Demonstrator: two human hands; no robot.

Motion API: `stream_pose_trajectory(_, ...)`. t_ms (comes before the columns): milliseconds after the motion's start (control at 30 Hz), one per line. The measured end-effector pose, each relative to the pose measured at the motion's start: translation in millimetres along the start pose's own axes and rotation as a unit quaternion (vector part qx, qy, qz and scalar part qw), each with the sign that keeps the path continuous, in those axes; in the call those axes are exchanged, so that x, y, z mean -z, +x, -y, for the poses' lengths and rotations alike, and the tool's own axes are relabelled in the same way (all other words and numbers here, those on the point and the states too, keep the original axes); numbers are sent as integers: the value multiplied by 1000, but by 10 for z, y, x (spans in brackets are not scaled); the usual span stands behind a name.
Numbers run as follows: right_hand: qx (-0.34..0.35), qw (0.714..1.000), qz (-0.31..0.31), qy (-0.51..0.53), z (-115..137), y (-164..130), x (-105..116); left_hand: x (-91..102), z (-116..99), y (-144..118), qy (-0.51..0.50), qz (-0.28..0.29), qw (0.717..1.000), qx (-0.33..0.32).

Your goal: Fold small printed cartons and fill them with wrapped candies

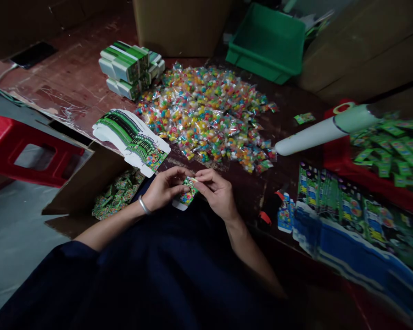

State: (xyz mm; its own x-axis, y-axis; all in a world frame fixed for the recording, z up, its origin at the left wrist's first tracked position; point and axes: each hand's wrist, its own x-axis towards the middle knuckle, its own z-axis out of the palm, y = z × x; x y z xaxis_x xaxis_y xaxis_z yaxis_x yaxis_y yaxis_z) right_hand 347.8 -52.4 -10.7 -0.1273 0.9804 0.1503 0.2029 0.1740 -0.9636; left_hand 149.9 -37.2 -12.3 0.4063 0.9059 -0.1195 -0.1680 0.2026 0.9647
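Note:
Both my hands meet at the table's near edge around one small green printed carton [186,196]. My left hand [162,188], with a silver bangle at the wrist, grips the carton's left side. My right hand [216,191] pinches its top right corner. Just beyond them lies a large heap of clear sachets of coloured candy [206,117]. A fanned stack of flat green carton blanks [132,140] lies to the left of my hands.
Stacked folded green boxes [131,68] sit at the back left. A cardboard box [89,181] below the table edge holds filled cartons [117,195]. A green bin [266,41] stands behind. A white roll [316,133], red tray of green packets [395,151] and blue-green blanks [347,220] fill the right.

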Motion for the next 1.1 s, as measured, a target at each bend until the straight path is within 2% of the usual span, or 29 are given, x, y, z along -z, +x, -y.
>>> stream_pose_trajectory(100, -4, 1000, 21, 5, 6, 1, -20, -18, 35, -38, -25, -13, 999, 19)
stream_pose_trajectory(300, 39, 995, 79, -54, -1, 141, 32, 39, 80, -69, -65, -43, 996, 40)
stream_pose_trajectory(367, 32, 994, 60, -89, -107, 295, 64, 106, 73, -45, -52, -55, 997, 35)
stream_pose_trajectory(400, 27, 991, 11, -133, -174, 386, 65, 143, 64, -31, -40, -66, 997, 28)
stream_pose_trajectory(433, 27, 979, -23, -199, -241, 480, 51, 176, 53, -19, -25, -80, 996, 19)
stream_pose_trajectory(467, 32, 963, -20, -268, -304, 569, 21, 206, 40, -10, -13, -92, 996, 10)
stream_pose_trajectory(567, 36, 910, 32, -413, -423, 765, -125, 254, -3, -11, 6, -111, 994, -6)
stream_pose_trajectory(667, 35, 876, 46, -479, -456, 818, -226, 263, -47, -33, 33, -113, 993, -22)
stream_pose_trajectory(733, 36, 870, 33, -491, -459, 789, -202, 268, -73, -41, 56, -110, 992, -22)
stream_pose_trajectory(833, 55, 888, -14, -456, -416, 686, -29, 297, -86, -29, 46, -81, 996, 11)
stream_pose_trajectory(933, 63, 935, -73, -342, -261, 556, 202, 338, -45, 3, 27, -62, 997, 40)
stream_pose_trajectory(1000, 29, 967, -64, -244, -105, 474, 317, 355, 3, 25, 36, -63, 996, 44)
stream_pose_trajectory(1100, -14, 984, -13, -175, 124, 387, 401, 353, 70, 43, 43, -59, 996, 50)
